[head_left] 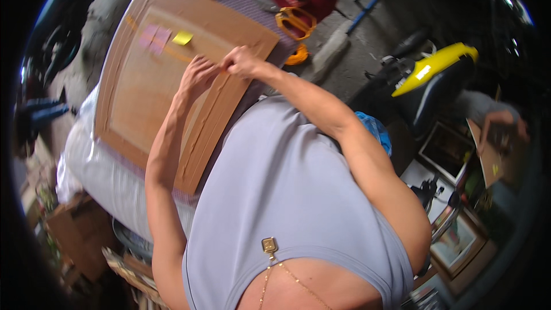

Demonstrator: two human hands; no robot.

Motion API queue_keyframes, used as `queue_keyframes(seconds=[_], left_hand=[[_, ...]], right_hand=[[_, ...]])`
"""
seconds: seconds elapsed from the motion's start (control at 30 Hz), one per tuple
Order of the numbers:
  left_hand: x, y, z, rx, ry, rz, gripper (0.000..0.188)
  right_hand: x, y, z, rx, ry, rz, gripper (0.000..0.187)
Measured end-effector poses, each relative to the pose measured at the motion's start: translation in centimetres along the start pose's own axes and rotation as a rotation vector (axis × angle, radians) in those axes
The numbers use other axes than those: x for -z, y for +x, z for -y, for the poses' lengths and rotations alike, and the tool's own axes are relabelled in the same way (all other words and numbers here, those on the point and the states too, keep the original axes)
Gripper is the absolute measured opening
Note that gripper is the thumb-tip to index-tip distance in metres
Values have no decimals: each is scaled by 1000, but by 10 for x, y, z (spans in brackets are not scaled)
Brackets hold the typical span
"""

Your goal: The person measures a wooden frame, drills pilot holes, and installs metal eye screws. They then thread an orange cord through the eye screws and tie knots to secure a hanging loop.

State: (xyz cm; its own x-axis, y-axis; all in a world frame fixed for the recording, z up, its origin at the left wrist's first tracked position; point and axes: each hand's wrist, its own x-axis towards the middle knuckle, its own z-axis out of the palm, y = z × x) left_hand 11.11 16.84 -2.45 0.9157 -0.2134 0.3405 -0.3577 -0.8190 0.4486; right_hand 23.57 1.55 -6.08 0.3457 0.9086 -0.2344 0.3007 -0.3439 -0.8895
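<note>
A large flat panel (155,95) with brown tape around its borders and a paler middle lies in front of me. A thin yellow-orange strip (178,54) runs across it toward my hands. My left hand (200,77) is closed over the panel near its right side, the strip's end at its fingers. Close beside it, my right hand (242,62) is closed in a pinch, with a bit of orange showing at its fingertips. A yellow sticky note (183,37) and pink paper squares (155,38) sit on the panel's far part.
Beneath the panel is a purple checked cloth (267,14) over a bulky support in clear plastic wrap (112,166). Orange-handled scissors (297,23) and an orange roll (297,55) lie past its right edge. A yellow-and-black motorbike (436,69) and another person (493,117) are at the right.
</note>
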Motion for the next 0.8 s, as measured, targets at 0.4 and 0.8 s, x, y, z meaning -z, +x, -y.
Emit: queue_keyframes(seconds=[0.4,0.8], left_hand=[[-8,-8,-55,295,202,-221,22],[4,25,-27,312,156,13,21]], right_hand=[[4,-14,-7,-298,916,145,44],[25,-10,-9,-95,505,36,9]])
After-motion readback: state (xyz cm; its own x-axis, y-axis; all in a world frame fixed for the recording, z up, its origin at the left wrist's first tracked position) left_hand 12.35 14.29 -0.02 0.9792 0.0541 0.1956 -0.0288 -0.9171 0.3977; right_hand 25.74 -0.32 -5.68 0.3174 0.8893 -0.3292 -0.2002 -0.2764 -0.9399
